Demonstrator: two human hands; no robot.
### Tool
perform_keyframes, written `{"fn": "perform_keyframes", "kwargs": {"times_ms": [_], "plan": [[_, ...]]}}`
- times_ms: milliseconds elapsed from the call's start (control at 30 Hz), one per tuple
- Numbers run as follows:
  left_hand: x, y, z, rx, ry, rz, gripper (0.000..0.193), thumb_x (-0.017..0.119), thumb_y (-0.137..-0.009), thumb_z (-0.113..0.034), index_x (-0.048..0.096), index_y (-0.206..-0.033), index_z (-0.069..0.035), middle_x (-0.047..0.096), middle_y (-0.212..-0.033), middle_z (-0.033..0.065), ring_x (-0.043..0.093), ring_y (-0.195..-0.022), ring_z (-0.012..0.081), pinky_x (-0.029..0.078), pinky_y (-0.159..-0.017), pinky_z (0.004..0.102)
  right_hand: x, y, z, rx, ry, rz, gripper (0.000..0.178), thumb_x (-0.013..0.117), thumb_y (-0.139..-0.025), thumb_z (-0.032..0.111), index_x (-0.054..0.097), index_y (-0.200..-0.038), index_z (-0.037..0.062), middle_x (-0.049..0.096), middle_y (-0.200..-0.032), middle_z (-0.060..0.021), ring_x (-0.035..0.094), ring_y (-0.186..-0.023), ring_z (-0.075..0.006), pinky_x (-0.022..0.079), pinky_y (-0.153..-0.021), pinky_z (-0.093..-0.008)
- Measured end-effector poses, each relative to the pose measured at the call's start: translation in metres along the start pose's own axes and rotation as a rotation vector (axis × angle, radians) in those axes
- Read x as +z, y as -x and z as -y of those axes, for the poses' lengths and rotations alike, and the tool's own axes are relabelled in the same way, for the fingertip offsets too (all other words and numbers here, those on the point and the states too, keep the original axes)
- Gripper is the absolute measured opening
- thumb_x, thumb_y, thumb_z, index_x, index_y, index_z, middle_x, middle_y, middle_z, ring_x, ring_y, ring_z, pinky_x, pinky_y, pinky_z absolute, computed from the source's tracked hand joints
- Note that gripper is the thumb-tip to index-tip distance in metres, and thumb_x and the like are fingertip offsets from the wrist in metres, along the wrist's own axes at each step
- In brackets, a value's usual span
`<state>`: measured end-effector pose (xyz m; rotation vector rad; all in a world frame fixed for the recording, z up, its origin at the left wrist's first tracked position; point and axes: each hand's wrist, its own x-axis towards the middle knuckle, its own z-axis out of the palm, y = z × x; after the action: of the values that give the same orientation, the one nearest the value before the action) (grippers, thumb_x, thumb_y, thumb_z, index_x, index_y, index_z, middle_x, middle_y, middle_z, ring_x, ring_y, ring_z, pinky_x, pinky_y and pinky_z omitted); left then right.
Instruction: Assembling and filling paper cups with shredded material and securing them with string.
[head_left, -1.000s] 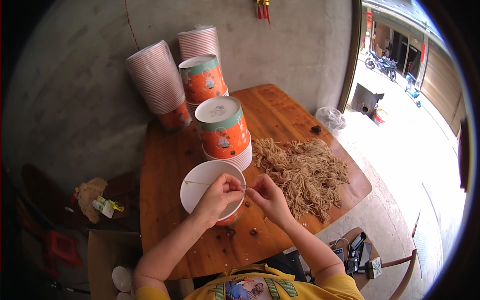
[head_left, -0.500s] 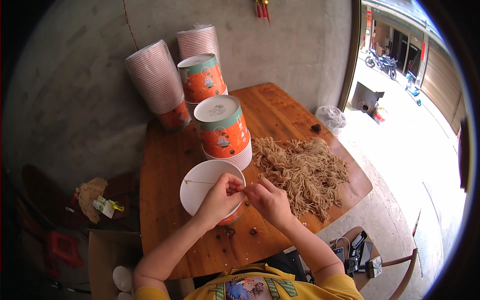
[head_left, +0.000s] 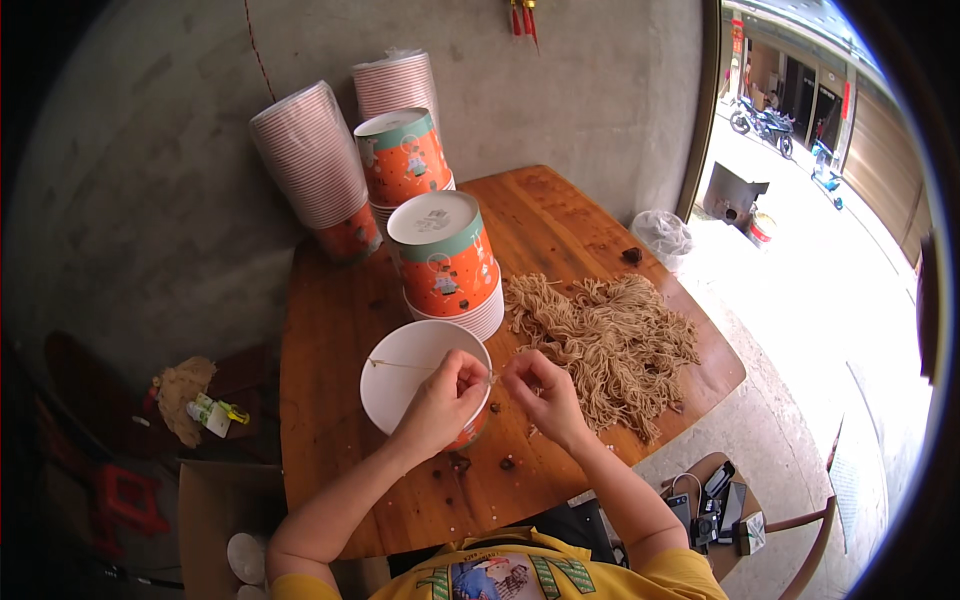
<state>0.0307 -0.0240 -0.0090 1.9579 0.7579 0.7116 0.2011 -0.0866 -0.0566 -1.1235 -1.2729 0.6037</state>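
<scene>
The left hand is over the open bucket, its grip pinched on a thin cord that runs from the left side of the bucket across its mouth. The right hand is just beyond the bucket's right rim, apart from the left; its grip is narrow, thumb close to the fingers, but I cannot tell whether it holds the cord's end. The bucket stands upright near the front of the wooden counter, and the left hand and wrist hide part of its mouth and right rim.

Directly behind it, an upside-down orange bucket stack closes off the far side, with a second orange stack behind that. A plastic-wrapped stack leans at the back left, and another wrapped stack is farther back. To the right, a loose heap of tan cords takes up much of the counter beside the right hand; a dark lump lies beyond it. Below the counter are a cardboard box at left and a chair bearing small devices at right.
</scene>
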Motion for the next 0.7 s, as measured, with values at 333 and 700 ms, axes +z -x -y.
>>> {"fn": "perform_keyframes", "kwargs": {"times_ms": [333,700], "plan": [[0.001,-0.002,0.000,-0.029,0.171,-0.027,0.020,0.058,-0.088,0.002,0.042,-0.101,-0.003,0.054,-0.089,0.0036,0.055,-0.084,0.0117,0.048,-0.078,0.0280,-0.008,-0.007,0.021,-0.242,0.321,0.153,0.021,0.072,-0.082,0.009,0.066,-0.103,0.0058,0.052,-0.079,-0.0047,0.053,-0.067,-0.0163,0.046,-0.060,-0.0290],[-0.002,0.006,-0.002,0.166,-0.182,-0.070,0.016,0.053,-0.087,0.005,0.041,-0.097,-0.001,0.053,-0.082,0.0114,0.057,-0.078,0.0242,0.047,-0.071,0.0359,-0.025,-0.022,0.031,-0.570,0.621,0.258,0.017,0.071,-0.075,0.009,0.057,-0.085,0.0071,0.051,-0.080,-0.0066,0.054,-0.076,-0.0257,0.048,-0.068,-0.0371]]}}
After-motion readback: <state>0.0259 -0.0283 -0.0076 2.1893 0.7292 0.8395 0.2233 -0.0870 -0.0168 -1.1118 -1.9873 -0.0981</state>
